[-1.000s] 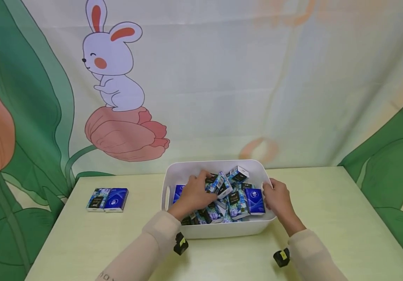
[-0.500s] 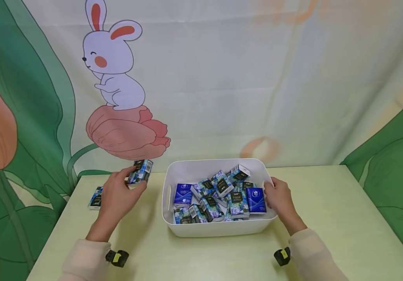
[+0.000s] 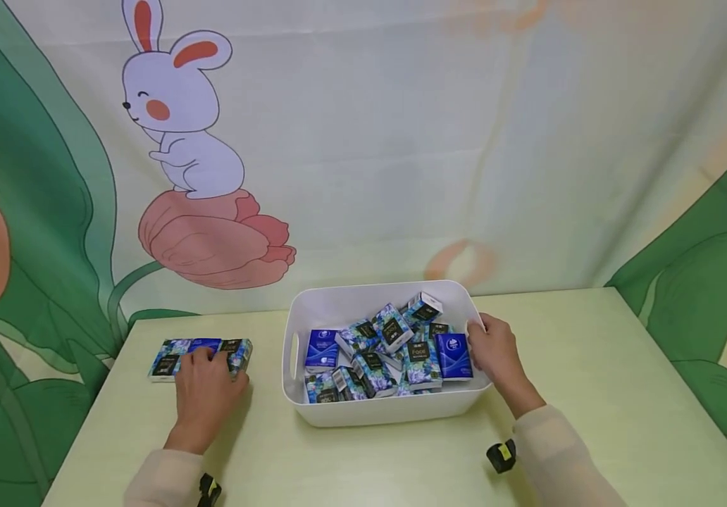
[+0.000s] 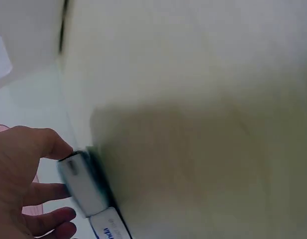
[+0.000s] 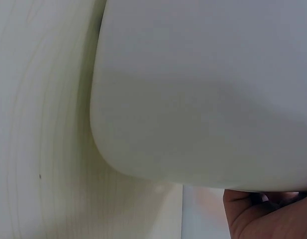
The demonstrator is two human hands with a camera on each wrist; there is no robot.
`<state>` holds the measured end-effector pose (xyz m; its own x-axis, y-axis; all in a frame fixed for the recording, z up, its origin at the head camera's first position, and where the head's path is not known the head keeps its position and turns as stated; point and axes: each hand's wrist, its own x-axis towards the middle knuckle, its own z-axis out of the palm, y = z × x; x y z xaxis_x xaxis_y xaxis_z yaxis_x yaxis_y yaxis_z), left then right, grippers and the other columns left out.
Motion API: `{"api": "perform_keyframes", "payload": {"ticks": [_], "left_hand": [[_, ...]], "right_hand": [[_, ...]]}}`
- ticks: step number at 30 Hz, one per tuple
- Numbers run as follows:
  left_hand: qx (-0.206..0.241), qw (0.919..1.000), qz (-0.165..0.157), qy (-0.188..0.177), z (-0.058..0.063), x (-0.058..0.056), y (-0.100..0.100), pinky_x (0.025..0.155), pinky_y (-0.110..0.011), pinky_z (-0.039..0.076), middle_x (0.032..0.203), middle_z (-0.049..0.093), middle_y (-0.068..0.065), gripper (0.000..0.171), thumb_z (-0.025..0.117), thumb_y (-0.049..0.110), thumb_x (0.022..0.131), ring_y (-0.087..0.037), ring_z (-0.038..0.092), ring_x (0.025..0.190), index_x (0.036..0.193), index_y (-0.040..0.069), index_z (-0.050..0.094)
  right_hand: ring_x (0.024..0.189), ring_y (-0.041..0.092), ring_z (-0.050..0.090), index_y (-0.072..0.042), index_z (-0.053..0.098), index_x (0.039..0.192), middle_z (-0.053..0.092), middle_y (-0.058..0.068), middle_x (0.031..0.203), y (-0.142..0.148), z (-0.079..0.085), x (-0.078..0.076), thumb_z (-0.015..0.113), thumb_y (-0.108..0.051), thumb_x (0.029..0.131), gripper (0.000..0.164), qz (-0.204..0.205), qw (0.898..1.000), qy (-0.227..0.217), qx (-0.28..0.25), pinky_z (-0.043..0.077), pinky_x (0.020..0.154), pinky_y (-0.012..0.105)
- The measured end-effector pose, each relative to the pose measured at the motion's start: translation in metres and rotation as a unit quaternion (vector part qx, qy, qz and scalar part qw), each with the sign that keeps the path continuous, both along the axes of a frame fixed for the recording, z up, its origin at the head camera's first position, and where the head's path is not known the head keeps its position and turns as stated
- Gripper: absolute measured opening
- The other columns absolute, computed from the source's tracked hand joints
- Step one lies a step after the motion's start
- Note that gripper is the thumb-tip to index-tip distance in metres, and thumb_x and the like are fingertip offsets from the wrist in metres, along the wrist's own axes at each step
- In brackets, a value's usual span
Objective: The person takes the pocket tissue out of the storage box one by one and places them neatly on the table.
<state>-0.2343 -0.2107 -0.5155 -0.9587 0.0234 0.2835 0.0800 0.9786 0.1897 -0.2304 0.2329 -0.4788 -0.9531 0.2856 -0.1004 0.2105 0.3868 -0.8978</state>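
My left hand (image 3: 206, 394) pinches a floral pocket tissue pack (image 3: 237, 348) at the right end of a short row on the table. In the left wrist view thumb and fingers straddle that pack (image 4: 84, 185), whose white end lines up with the neighbouring pack's end (image 4: 109, 225). The row's blue pack (image 3: 205, 343) lies in the middle, partly behind my fingers, and a floral pack (image 3: 165, 365) is at the left. My right hand (image 3: 495, 352) grips the right end of a white plastic bin (image 3: 389, 414) at its handle; the fingertips are hidden.
Inside the bin lie several loose tissue packs, floral ones (image 3: 423, 362) and blue ones (image 3: 322, 350). A printed curtain with a rabbit (image 3: 176, 105) hangs behind the pale wooden table (image 3: 592, 352). Black wrist devices (image 3: 501, 456) sit by the sleeves.
My left hand took a floral pack out of the bin, carried it left and lowered it beside the blue pack. My right hand stays on the bin's handle. The view has shifted slightly.
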Motion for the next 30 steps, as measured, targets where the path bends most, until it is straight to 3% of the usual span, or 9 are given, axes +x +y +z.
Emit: {"api": "perform_keyframes", "payload": {"ticks": [4, 8, 10, 13, 17, 20, 24, 30], "left_hand": [[0.028, 0.9996, -0.003, 0.007, 0.006, 0.004, 0.003, 0.086, -0.068, 0.043, 0.120, 0.054, -0.039, 0.049, 0.074, 0.025, 0.085, -0.057, 0.047, 0.110, 0.113, -0.015, 0.067], [0.093, 0.9932, -0.052, 0.047, 0.042, 0.007, 0.029, 0.091, -0.066, 0.044, 0.124, 0.057, -0.032, 0.046, 0.073, 0.025, 0.087, -0.052, 0.051, 0.113, 0.118, -0.009, 0.068], [0.107, 0.9885, -0.094, 0.051, 0.065, 0.008, 0.048, 0.093, -0.062, 0.046, 0.125, 0.059, -0.026, 0.045, 0.073, 0.025, 0.089, -0.046, 0.053, 0.115, 0.122, -0.005, 0.068], [0.090, 0.9774, -0.189, 0.032, 0.094, 0.007, 0.073, 0.095, -0.055, 0.049, 0.124, 0.061, -0.019, 0.044, 0.074, 0.026, 0.090, -0.038, 0.056, 0.116, 0.127, 0.002, 0.068], [0.026, 0.9524, -0.303, -0.025, 0.115, -0.001, 0.103, 0.096, -0.049, 0.050, 0.125, 0.063, -0.013, 0.047, 0.074, 0.030, 0.092, -0.032, 0.058, 0.116, 0.132, 0.006, 0.066], [-0.016, 0.9349, -0.349, -0.060, 0.119, -0.010, 0.120, 0.096, -0.045, 0.051, 0.126, 0.063, -0.011, 0.049, 0.074, 0.032, 0.092, -0.029, 0.059, 0.116, 0.133, 0.008, 0.066], [-0.060, 0.9159, -0.385, -0.095, 0.114, -0.020, 0.136, 0.089, -0.042, 0.054, 0.122, 0.065, -0.011, 0.047, 0.076, 0.028, 0.091, -0.027, 0.062, 0.108, 0.132, 0.008, 0.067], [-0.113, 0.8919, -0.401, -0.177, 0.101, -0.025, 0.158, 0.086, -0.040, 0.055, 0.117, 0.067, -0.008, 0.046, 0.078, 0.026, 0.089, -0.023, 0.065, 0.101, 0.131, 0.011, 0.069]], "right_hand": [[0.045, 0.012, 0.046, 0.006, 0.063, 0.108, 0.052, 0.006, 0.068, 0.000, 0.002, -0.001, 0.044, -0.017, 0.101, 0.030, 0.004, 1.000, -0.002, 0.005, 0.040, 0.043, 0.025], [0.046, 0.012, 0.046, 0.005, 0.063, 0.110, 0.052, 0.006, 0.069, 0.000, 0.004, -0.002, 0.044, -0.018, 0.101, 0.031, 0.004, 1.000, 0.003, 0.011, 0.040, 0.044, 0.025], [0.047, 0.012, 0.046, 0.005, 0.063, 0.111, 0.052, 0.006, 0.070, -0.001, 0.005, -0.002, 0.044, -0.018, 0.101, 0.031, 0.004, 1.000, 0.005, 0.009, 0.040, 0.044, 0.025], [0.047, 0.012, 0.046, 0.005, 0.063, 0.112, 0.052, 0.006, 0.070, 0.000, 0.003, -0.002, 0.044, -0.018, 0.102, 0.032, 0.002, 1.000, -0.001, 0.003, 0.041, 0.044, 0.025], [0.047, 0.013, 0.047, 0.005, 0.063, 0.114, 0.052, 0.007, 0.071, 0.000, 0.000, -0.002, 0.044, -0.018, 0.102, 0.032, -0.002, 1.000, -0.005, 0.003, 0.041, 0.044, 0.025], [0.048, 0.013, 0.047, 0.005, 0.063, 0.115, 0.053, 0.007, 0.072, 0.000, 0.000, -0.002, 0.044, -0.018, 0.102, 0.033, -0.002, 1.000, -0.006, -0.002, 0.041, 0.045, 0.026], [0.049, 0.013, 0.047, 0.005, 0.063, 0.116, 0.053, 0.008, 0.073, -0.002, -0.002, -0.003, 0.044, -0.018, 0.102, 0.033, 0.001, 1.000, -0.009, -0.006, 0.041, 0.046, 0.026], [0.048, 0.013, 0.047, 0.004, 0.063, 0.116, 0.052, 0.006, 0.071, 0.000, -0.001, -0.002, 0.044, -0.018, 0.102, 0.033, 0.002, 1.000, -0.005, -0.002, 0.041, 0.045, 0.026]]}}
